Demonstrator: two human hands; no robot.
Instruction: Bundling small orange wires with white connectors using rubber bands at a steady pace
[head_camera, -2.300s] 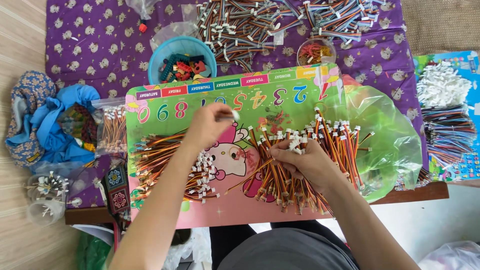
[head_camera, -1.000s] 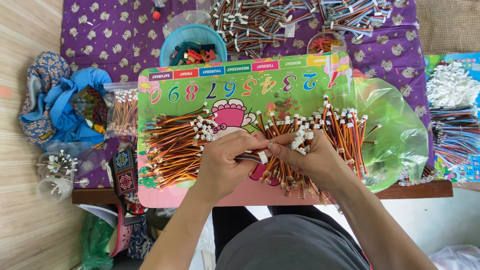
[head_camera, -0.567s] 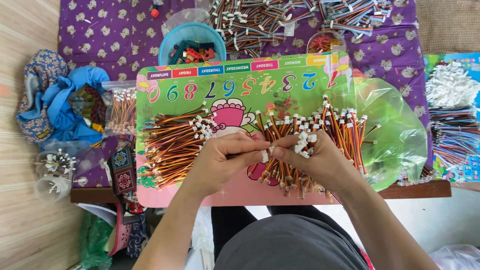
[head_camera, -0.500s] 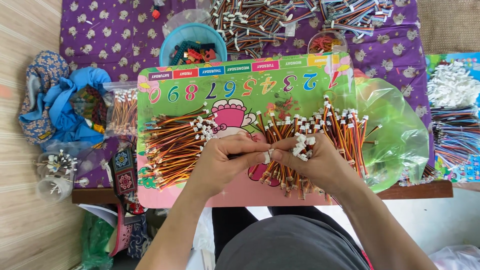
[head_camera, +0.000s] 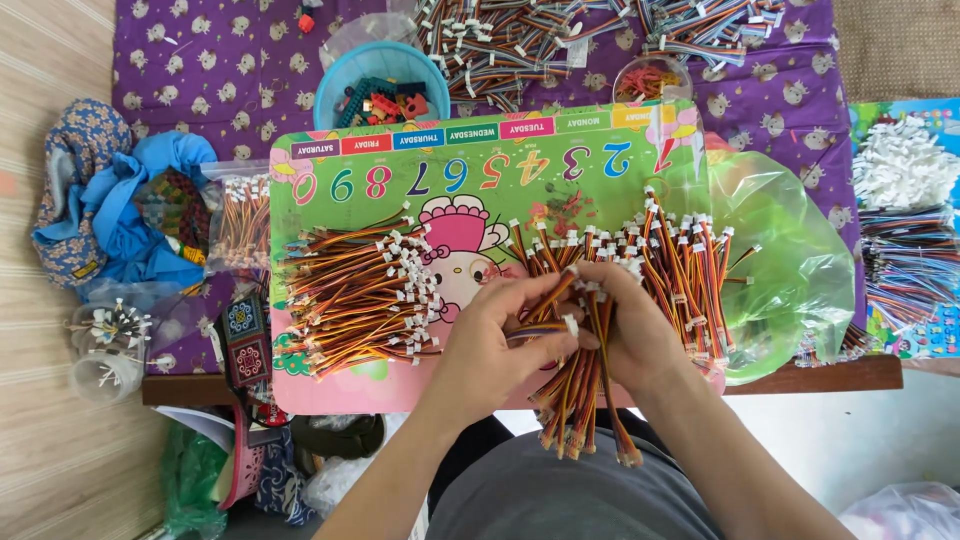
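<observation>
Purple patterned cloth (head_camera: 200, 60) spread under everything. On it, large green and pink number board (head_camera: 480, 170), taken here as the landmark. Off the right edge of the board, crumpled green plastic bag (head_camera: 790, 260). Off the left edge, heap of blue fabric (head_camera: 130, 210). Above the top edge, blue bowl (head_camera: 385, 85) with small coloured parts. On the left half of the board, sorted pile of wires (head_camera: 350, 305) with white plugs, lying sideways. On the right half, loose spread of wires (head_camera: 680, 270), plugs pointing up.

At the lower middle of the board, both hands together. Right hand (head_camera: 640, 340) closed around a held bundle of wires (head_camera: 580, 400), ends hanging over the bottom edge of the board. Left hand (head_camera: 490, 345) pinching one single wire (head_camera: 545, 325) between thumb and fingertips, just beside the bundle.
</observation>
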